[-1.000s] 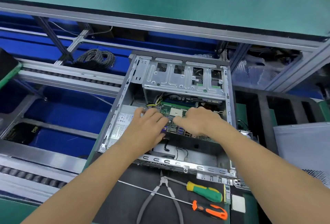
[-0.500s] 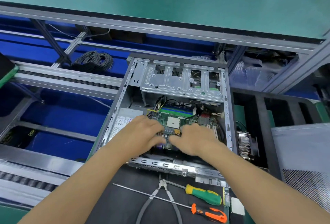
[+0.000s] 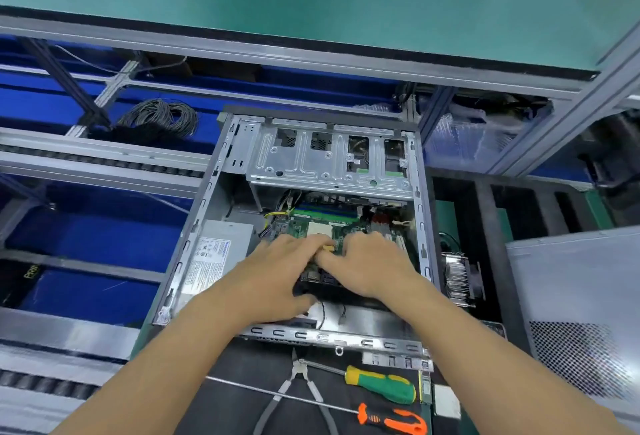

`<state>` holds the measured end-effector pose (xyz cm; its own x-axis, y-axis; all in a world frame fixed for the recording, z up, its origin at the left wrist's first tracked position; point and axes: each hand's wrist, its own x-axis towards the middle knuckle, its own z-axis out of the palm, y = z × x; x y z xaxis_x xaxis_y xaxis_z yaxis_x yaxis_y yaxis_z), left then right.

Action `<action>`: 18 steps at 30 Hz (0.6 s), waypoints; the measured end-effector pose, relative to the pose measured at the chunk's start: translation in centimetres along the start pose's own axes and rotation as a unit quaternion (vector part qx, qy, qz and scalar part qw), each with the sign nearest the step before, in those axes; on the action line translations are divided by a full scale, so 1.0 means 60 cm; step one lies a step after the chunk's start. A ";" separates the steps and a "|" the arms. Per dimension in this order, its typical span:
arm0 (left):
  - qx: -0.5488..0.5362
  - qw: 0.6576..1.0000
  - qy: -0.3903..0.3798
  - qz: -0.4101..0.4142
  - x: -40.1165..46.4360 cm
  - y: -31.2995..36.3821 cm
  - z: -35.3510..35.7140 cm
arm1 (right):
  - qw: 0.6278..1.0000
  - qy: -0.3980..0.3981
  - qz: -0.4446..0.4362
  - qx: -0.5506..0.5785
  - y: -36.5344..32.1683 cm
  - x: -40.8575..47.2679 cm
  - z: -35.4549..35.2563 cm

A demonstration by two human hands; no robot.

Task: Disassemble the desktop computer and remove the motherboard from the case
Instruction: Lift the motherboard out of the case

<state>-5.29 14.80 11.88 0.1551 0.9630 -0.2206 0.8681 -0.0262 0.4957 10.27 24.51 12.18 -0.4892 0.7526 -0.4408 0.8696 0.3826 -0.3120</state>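
We see an open grey sheet-metal desktop computer case (image 3: 420, 213) lying on its side on a dark work mat (image 3: 235, 410), its silver perforated drive cage (image 3: 329, 164) at the far end and a grey boxed power supply with a white label (image 3: 221, 247) along its left wall. Off to the right leans a pale grey side panel with a mesh vent (image 3: 575, 296), and beside the case's right wall sits a finned silver heatsink (image 3: 459, 278). Inside the case lies the green motherboard (image 3: 301, 226), near edge tilted up. Our left hand (image 3: 280, 272) and right hand (image 3: 367, 265) rest side by side on its near edge, fingers curled over the board and gripping it. On the mat below lie grey-handled pliers (image 3: 301, 396), a green-and-yellow-handled screwdriver (image 3: 381, 384) and a long-shafted orange-and-black-handled screwdriver (image 3: 391, 420).
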 end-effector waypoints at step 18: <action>0.064 0.988 0.081 0.114 0.029 0.009 0.032 | 0.989 -0.100 -0.011 -0.107 0.046 0.039 -0.057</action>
<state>-3.62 15.92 10.15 0.2850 0.9581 0.0282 0.8732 -0.2716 0.4046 11.73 29.20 13.19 -0.4935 0.6293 -0.6004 0.8420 0.5186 -0.1486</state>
